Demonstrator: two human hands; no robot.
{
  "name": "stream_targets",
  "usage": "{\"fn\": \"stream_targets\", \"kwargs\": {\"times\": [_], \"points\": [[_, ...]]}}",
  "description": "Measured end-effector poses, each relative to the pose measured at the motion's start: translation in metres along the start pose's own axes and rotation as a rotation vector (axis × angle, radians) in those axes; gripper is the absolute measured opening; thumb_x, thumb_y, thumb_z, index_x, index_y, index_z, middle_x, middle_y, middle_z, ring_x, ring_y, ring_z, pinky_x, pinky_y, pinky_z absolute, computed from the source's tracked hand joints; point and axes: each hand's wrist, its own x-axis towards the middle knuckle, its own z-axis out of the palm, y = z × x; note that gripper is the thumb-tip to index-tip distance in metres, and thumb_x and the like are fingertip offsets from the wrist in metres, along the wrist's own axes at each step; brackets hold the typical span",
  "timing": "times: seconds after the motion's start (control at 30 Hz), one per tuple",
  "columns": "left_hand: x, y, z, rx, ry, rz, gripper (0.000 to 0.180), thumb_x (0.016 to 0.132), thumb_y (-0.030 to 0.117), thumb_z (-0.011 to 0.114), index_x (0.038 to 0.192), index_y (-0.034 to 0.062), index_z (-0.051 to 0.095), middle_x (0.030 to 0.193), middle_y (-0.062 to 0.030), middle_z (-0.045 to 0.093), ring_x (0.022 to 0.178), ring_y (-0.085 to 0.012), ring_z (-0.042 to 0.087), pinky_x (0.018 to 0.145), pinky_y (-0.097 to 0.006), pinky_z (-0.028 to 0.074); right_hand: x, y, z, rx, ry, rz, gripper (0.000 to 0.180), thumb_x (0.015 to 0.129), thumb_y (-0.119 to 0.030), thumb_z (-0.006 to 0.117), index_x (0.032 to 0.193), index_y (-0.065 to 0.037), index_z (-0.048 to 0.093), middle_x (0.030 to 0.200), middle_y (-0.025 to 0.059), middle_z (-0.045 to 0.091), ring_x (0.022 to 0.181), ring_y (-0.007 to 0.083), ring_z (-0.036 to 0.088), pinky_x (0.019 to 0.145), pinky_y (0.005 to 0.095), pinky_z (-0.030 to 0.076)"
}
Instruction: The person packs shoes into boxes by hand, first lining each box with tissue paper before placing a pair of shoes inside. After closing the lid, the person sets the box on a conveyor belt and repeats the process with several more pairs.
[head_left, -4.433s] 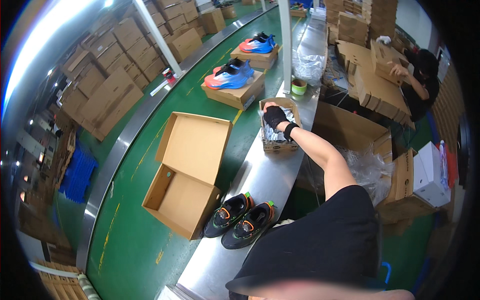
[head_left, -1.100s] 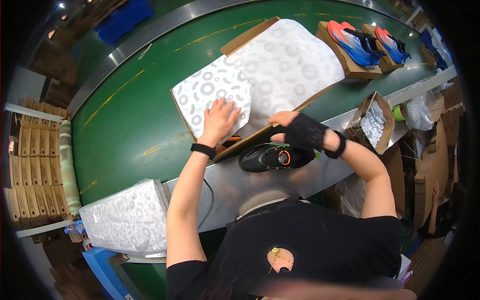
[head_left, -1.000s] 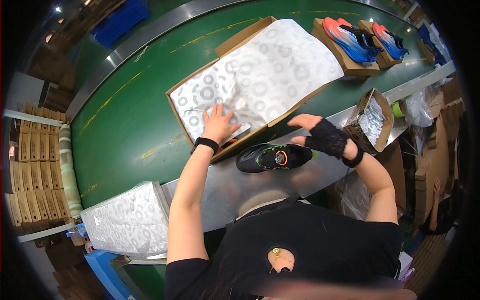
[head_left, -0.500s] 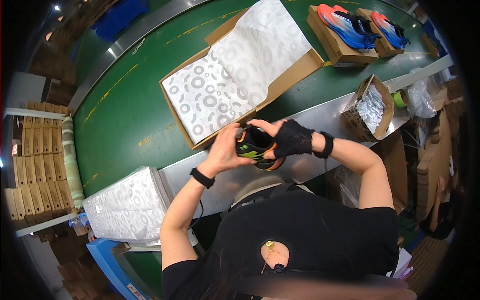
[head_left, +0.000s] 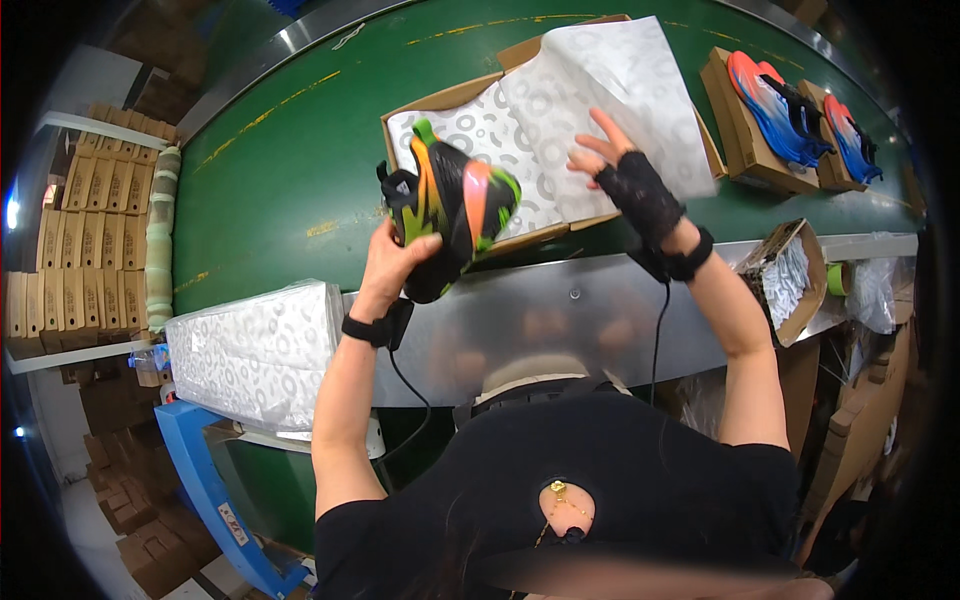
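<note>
My left hand (head_left: 392,262) grips a black sneaker (head_left: 452,205) with green and orange parts, tilted and raised over the near left corner of an open shoebox (head_left: 393,128). Whether a second shoe is behind it, I cannot tell. White patterned wrapping paper (head_left: 575,90) lines the box, and its right part rises as a loose sheet. Over that sheet, my right hand (head_left: 635,185), in a black fingerless glove, has its fingers spread and holds nothing. Its fingertips are close to the paper; contact is unclear.
Blue and orange sneakers (head_left: 780,115) rest on brown boxes at the far right. A carton of crumpled white pieces (head_left: 790,275) and green tape (head_left: 836,280) stand right. Wrapped patterned paper (head_left: 255,350) lies left. Cables hang from both wrists.
The sneaker has moved up and left in my left hand, turning sole-side into view. My right hand has let go of it and reached out over the paper, fingers spreading.
</note>
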Motion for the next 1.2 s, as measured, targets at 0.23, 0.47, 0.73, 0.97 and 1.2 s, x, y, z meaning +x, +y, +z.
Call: {"fn": "stream_targets", "kwargs": {"times": [0.23, 0.47, 0.73, 0.97, 1.2], "points": [[0.117, -0.027, 0.033, -0.716, -0.083, -0.315, 0.052, 0.080, 0.045, 0.052, 0.111, 0.0036, 0.048, 0.106, -0.0100, 0.055, 0.095, -0.0214, 0.053, 0.085, -0.036, 0.042, -0.057, 0.058, -0.002, -0.018, -0.556, 0.175, 0.050, 0.075, -0.021, 0.063, 0.116, 0.001, 0.042, 0.101, 0.0109, 0.056, 0.092, 0.0156, 0.054, 0.080, 0.0276, 0.043], [0.160, -0.072, 0.060, -0.257, -0.088, -0.669, 0.059, 0.083, 0.042, 0.046, 0.123, 0.0016, 0.028, 0.122, -0.0194, 0.036, 0.107, -0.0380, 0.042, 0.082, -0.053, 0.040, -0.045, 0.092, 0.007, 0.418, 0.038, 0.528, 0.057, 0.072, -0.027, 0.066, 0.116, -0.001, 0.041, 0.109, 0.0116, 0.050, 0.102, 0.0160, 0.048, 0.080, 0.0295, 0.043], [0.081, -0.021, -0.011, -0.618, 0.129, -0.117, 0.069, 0.084, 0.049, 0.039, 0.119, -0.0100, 0.031, 0.119, -0.0229, 0.039, 0.114, -0.0305, 0.037, 0.094, -0.040, 0.032, -0.002, 0.095, 0.066, -0.637, 0.417, -0.393, 0.064, 0.059, -0.004, 0.064, 0.116, -0.003, 0.036, 0.119, 0.0145, 0.043, 0.107, 0.0293, 0.043, 0.087, 0.0379, 0.034], [0.025, -0.052, -0.036, 0.068, 0.349, -0.238, 0.067, 0.085, 0.054, 0.031, 0.107, -0.0071, 0.048, 0.100, -0.0145, 0.054, 0.093, -0.0213, 0.050, 0.078, -0.034, 0.040, -0.002, 0.126, 0.102, -1.218, 0.230, -0.694, 0.047, 0.072, -0.005, 0.049, 0.118, -0.013, 0.042, 0.127, 0.0100, 0.037, 0.115, 0.0317, 0.034, 0.081, 0.0551, 0.028], [0.026, -0.133, -0.033, 0.549, 0.424, -0.006, 0.056, 0.085, 0.047, 0.038, 0.081, -0.0057, 0.056, 0.071, -0.0133, 0.061, 0.064, -0.0188, 0.054, 0.059, -0.033, 0.042, -0.015, 0.119, 0.087, -1.307, 0.093, -0.710, 0.049, 0.074, -0.006, 0.047, 0.121, -0.013, 0.040, 0.128, 0.0116, 0.035, 0.116, 0.0314, 0.033, 0.082, 0.0533, 0.030]]}}
